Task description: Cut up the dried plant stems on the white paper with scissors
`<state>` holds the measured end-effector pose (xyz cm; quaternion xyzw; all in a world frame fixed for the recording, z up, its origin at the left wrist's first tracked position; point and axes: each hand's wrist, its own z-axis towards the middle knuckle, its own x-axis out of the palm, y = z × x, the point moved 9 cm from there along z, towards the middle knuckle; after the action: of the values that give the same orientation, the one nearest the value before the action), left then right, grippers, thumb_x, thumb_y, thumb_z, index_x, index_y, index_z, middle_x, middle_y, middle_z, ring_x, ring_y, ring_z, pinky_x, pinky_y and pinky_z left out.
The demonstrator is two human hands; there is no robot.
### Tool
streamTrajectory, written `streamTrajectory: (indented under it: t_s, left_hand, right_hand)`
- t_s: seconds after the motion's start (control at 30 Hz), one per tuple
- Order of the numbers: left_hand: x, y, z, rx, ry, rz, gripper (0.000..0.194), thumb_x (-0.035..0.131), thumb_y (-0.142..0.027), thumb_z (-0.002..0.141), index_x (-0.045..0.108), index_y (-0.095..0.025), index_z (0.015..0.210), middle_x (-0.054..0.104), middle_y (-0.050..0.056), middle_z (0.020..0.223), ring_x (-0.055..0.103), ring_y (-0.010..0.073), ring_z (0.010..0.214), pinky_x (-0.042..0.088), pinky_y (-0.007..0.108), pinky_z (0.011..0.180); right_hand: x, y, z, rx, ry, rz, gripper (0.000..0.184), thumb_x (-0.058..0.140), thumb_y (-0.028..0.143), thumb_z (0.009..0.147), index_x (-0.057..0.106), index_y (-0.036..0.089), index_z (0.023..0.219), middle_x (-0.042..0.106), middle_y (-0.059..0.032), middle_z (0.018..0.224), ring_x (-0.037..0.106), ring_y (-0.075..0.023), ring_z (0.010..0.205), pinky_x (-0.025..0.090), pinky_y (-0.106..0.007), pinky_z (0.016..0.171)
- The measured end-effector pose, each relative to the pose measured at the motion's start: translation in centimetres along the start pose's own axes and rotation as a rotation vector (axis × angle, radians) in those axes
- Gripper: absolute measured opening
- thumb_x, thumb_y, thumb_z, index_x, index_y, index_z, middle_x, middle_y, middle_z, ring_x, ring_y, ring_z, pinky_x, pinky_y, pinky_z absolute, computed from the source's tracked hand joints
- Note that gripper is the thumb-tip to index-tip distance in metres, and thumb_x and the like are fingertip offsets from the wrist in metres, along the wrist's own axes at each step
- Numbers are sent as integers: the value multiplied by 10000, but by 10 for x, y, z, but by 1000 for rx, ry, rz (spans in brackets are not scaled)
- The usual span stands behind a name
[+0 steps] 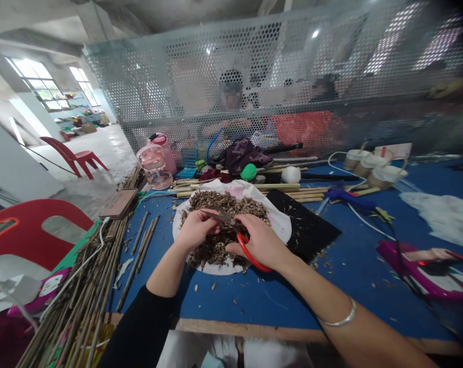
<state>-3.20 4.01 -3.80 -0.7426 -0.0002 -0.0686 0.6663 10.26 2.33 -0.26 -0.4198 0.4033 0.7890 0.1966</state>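
My right hand [260,239] grips a pair of scissors [250,255] by its red handles, with the dark blades pointing left. Close to the blade tips, my left hand [196,229] has its fingers pinched together. Whatever they hold is too small to make out. Both hands are over a heap of brown dried plant bits [210,202], which lies on a round white cloth [282,222] on the blue table [223,301]. Part of the heap is hidden behind my hands and the scissors.
A black sheet [311,230] lies right of the cloth. Thin sticks [108,266] line the left edge beside a phone [118,203]. Behind are a green ball [248,172], a white ball [291,175] and pink bottles [156,163]. A blue glue gun [348,197] rests at right.
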Motion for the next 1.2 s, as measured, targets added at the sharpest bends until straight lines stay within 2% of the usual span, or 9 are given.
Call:
streamTrajectory:
  t_s: [0.3,0.57,0.7,0.8,0.9,0.97,1.03,1.1,1.2]
  left_hand:
    - [7,0,-5,-20,74,2,219,673,-295,647,624,-125,776,577,-22,616,511,61,525,456,208,568]
    - [0,9,-7,-122,19,40,192,690,-257,590,572,-112,634,534,-24,557,486,48,487,442,189,532]
    - [-11,14,-4,-139,-64,179,223,661,-290,619,511,-137,559,530,-19,511,498,69,476,450,211,532]
    - [-30,-1,-6,-40,-212,477,210,642,-335,645,564,-148,595,552,-12,519,497,94,468,424,227,504]
    - [-52,-31,-33,150,-421,796,229,649,-350,648,647,-163,781,635,18,683,568,139,622,420,248,598]
    - [-62,-35,-59,128,-492,943,320,605,-397,698,636,-172,922,644,29,735,580,160,668,412,265,626]
    - [-66,-23,-84,18,-463,1031,384,587,-447,710,623,-167,971,640,38,729,579,175,661,407,277,624]
    - [-60,-4,-102,-57,-366,1071,428,624,-437,684,616,-160,1009,649,55,774,585,190,690,410,283,636]
    - [-52,14,-116,-51,-346,1128,367,640,-330,690,628,-161,1015,656,87,878,595,208,797,414,288,713]
  right_hand:
    - [5,-3,-1,34,44,49,538,661,528,653,565,226,1088,639,-80,978,588,-245,903,442,-338,764]
    - [14,-9,-4,103,105,47,448,619,522,693,597,255,1053,683,-46,863,624,-201,750,426,-256,638]
    - [19,-12,-5,141,157,18,475,581,571,705,608,246,1051,688,-47,804,620,-188,669,405,-241,578]
    - [17,-11,-3,131,142,-30,459,572,578,709,618,245,1022,688,-44,775,625,-200,679,405,-250,590]
    - [13,-13,0,125,99,-14,453,569,575,716,605,247,1026,687,-33,762,627,-200,682,412,-250,596]
    - [11,-17,1,130,79,20,478,571,576,716,591,235,1050,688,-32,747,630,-200,683,420,-253,609]
    - [9,-20,1,129,69,40,485,574,569,718,587,223,1057,687,-34,728,630,-200,676,423,-255,607]
    - [6,-23,1,125,59,59,474,573,557,724,585,217,1055,681,-29,699,628,-199,664,422,-252,590]
    - [-2,-26,2,123,3,94,473,575,542,729,581,207,1063,677,-31,694,628,-197,665,426,-250,583]
